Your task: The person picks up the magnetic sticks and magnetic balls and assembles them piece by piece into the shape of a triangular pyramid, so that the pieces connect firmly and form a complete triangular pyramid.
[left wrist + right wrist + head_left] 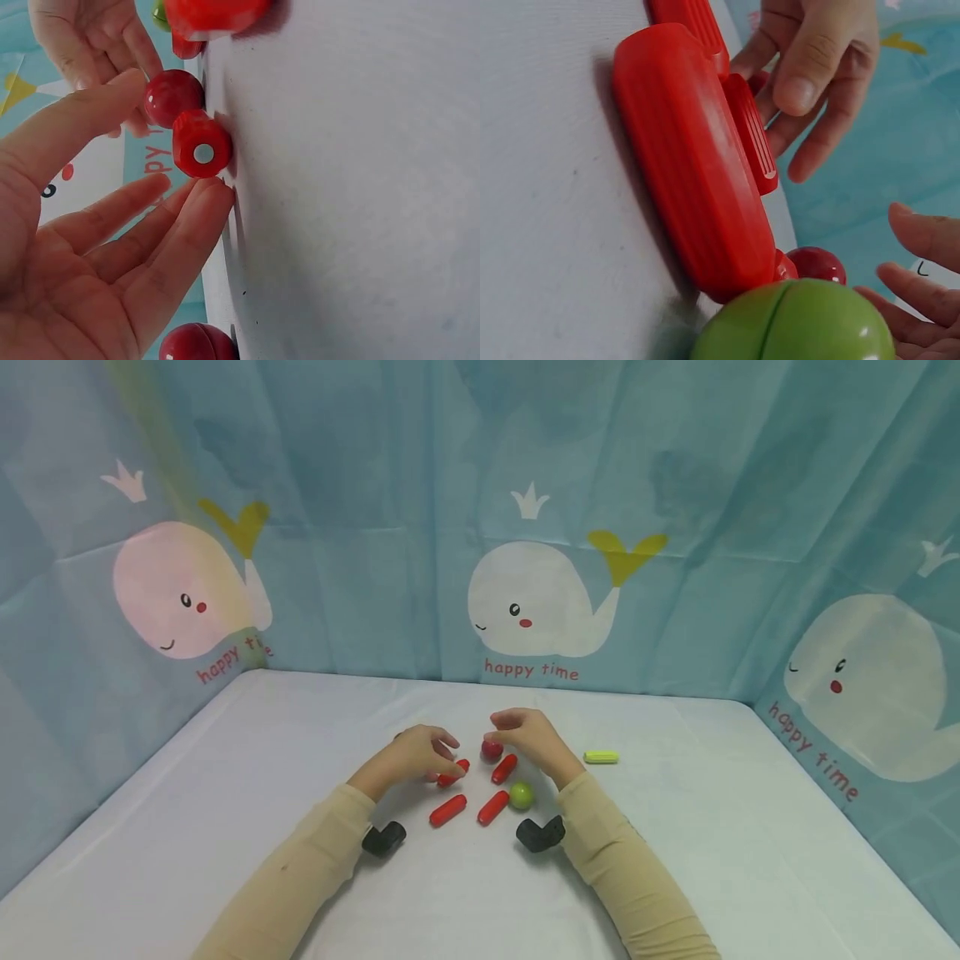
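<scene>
In the head view my left hand (412,753) reaches over a red ridged plastic rod (453,773). The left wrist view shows its thumb and fingers spread around that rod (202,146), fingertips at its lower side; whether they touch it I cannot tell. My right hand (531,739) hovers by a red ball (492,750), fingers loosely bent and apart. Near it lie a second red rod (505,769) and a green ball (521,795). Two more red rods, one left (447,811) and one right (493,807), lie closer to me.
A yellow-green rod (601,757) lies right of my right hand. Another red ball (198,343) shows below my left hand in the left wrist view. The white table (750,827) backs onto a blue whale-print curtain (360,568). Black devices (384,840) sit at both wrists.
</scene>
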A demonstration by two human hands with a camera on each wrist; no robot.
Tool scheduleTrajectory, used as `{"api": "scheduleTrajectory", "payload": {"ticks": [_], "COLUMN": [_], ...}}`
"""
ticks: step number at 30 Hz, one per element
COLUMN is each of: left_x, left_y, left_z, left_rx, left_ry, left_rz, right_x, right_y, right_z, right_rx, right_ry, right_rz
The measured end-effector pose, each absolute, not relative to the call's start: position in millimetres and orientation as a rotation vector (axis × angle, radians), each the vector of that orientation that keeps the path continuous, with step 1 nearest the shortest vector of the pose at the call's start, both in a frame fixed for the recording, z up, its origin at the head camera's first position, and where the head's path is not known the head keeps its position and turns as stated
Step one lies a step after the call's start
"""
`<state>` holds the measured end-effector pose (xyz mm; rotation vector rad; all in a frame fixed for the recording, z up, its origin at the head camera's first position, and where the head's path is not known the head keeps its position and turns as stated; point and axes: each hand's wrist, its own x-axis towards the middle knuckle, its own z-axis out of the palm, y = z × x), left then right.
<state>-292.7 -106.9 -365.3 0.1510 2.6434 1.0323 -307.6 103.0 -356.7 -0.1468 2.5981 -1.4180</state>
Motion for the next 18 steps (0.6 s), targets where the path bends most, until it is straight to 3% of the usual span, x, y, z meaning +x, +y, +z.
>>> {"api": "scheduleTrajectory", "payload": {"ticks": [18], "left_x": [-283], "left_y": [-106], "left_z": [-368], "left_rx": [0.103], "left_ry": [2.655], "left_rz": [1.069], "right_x": [-308], "right_y": [110], "right_z": [-369], "right_rx": [-0.152], "right_ry": [2.595], "right_rz": [-1.333]}}
